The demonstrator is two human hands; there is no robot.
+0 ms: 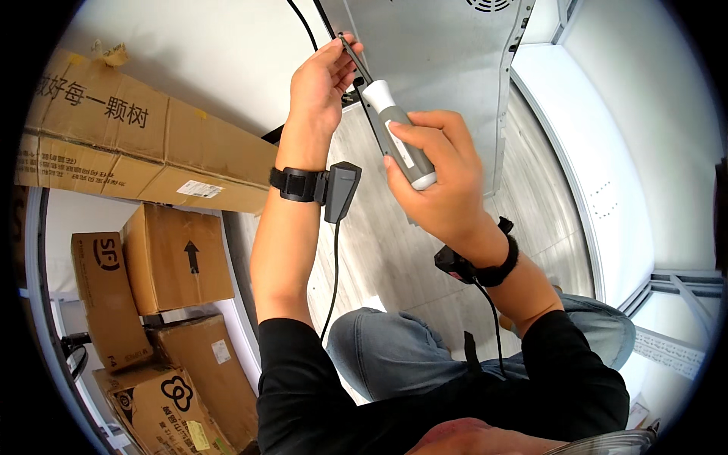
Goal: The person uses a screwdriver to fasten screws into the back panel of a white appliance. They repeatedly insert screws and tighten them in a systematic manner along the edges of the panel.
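Observation:
My right hand (pixel 447 171) is wrapped round the grey and white handle of a screwdriver (pixel 400 135), whose dark shaft points up and to the left. At the far end of that shaft, my left hand (pixel 322 83) has its thumb and fingertips closed about the tip. A tiny dark piece shows at the tip, too small to tell whether it is a screw. Just beyond and to the right of my hands stands a grey sheet-metal casing (pixel 432 53) with holes along its edges and a round vent. The tip is next to the casing's left edge.
A long cardboard box (pixel 144 144) lies on the left, with several more cartons (pixel 178 258) stacked below it. A black cable (pixel 303 23) hangs beside the casing. Wood-look floor (pixel 535 174) and a curved-looking white panel (pixel 565 136) lie to the right. Wired black devices (pixel 343 192) are strapped to both wrists.

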